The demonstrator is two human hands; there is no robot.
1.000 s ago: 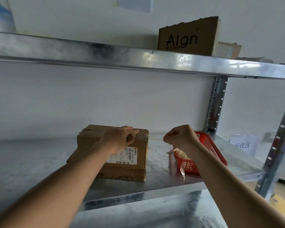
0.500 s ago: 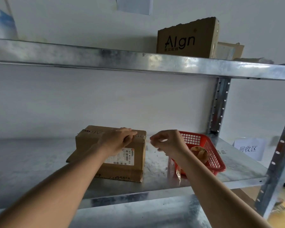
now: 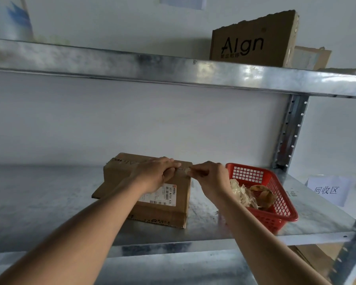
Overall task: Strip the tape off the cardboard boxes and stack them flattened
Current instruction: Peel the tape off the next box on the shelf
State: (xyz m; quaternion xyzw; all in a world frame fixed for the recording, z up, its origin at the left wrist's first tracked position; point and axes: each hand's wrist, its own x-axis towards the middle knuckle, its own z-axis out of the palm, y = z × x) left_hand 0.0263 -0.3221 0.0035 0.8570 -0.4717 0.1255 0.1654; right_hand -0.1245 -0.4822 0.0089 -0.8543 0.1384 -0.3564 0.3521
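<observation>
Box [image 3: 152, 194] sits on the middle shelf [image 3: 49, 202], still assembled, shipping label facing me, just left of the red basket [image 3: 275, 204]. Beneath it I see a flat brown sheet poking out at the left; I take it for an already flattened box but cannot confirm.

Left hand [image 3: 154, 176] rests on the top front edge of the box, fingers curled over it, bracing. Right hand [image 3: 209, 178] is at the top right corner, fingers [image 3: 195, 170] pinched narrow on what looks like a small tab of clear tape [image 3: 187, 170]. The tape is nearly transparent against the cardboard, so I cannot be sure the pinch has a real hold or only a sliver.

Risks I note from here:
- Tab is short. A sharp pull may snap it off at the corner, leaving the long run along the top seam stuck and the edge to be picked up again.
- Pulling steeply upward could lift the paper face of the cardboard with the tape.
- If the left hand's brace is light, the pull toward the right could drag the box across the smooth metal shelf into the basket, which already holds crumpled tape [image 3: 243, 194] close to its near rim.
- Freed tape may cling to the fingers rather than drop into the basket.
</observation>
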